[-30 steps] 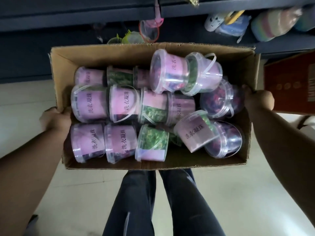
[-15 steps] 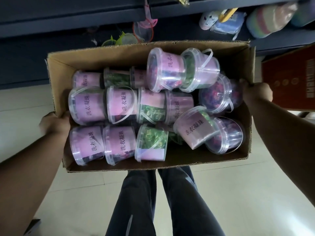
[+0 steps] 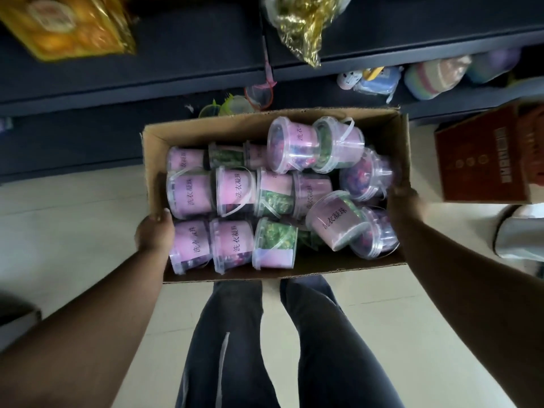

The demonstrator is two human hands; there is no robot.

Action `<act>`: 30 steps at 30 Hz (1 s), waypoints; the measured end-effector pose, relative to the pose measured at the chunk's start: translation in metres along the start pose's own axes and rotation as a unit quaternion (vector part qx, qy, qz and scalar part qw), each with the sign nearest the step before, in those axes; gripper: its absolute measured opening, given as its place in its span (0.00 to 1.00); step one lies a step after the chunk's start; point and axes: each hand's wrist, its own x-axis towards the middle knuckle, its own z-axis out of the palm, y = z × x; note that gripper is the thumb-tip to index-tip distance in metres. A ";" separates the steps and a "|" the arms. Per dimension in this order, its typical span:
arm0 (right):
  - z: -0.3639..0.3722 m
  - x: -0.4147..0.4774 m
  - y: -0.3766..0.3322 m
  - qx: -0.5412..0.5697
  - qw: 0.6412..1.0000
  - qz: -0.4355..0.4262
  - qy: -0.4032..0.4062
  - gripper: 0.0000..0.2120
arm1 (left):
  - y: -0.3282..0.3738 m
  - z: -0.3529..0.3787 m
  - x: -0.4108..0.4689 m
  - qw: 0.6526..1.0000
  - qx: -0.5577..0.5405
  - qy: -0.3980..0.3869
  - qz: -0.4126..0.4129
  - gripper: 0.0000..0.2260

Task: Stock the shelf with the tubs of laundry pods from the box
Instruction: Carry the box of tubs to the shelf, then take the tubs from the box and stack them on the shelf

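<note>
In the box (image 3: 235, 125) the tubs (image 3: 235, 191) — shelf (image 3: 176, 83) beyond it, carton (image 3: 477, 166) to the right.

Brown cardboard box (image 3: 235, 125), clear tubs (image 3: 192, 193) with pink labels and black lettering, green and purple pods inside, dark navy shelf (image 3: 176, 69), red carton (image 3: 482, 160), gold foil bag (image 3: 300, 22), pale floor (image 3: 73, 231)

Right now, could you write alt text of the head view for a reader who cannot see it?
A person holds an open cardboard box full of clear tubs of laundry pods with pink labels, left hand and right hand gripping its two short sides. Dark shelves stand ahead, a red carton at right.
</note>
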 end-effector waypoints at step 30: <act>0.120 -0.274 -0.078 0.207 0.959 0.174 -0.088 0.14 | 0.056 -0.090 0.023 0.776 0.373 -0.267 0.433 0.17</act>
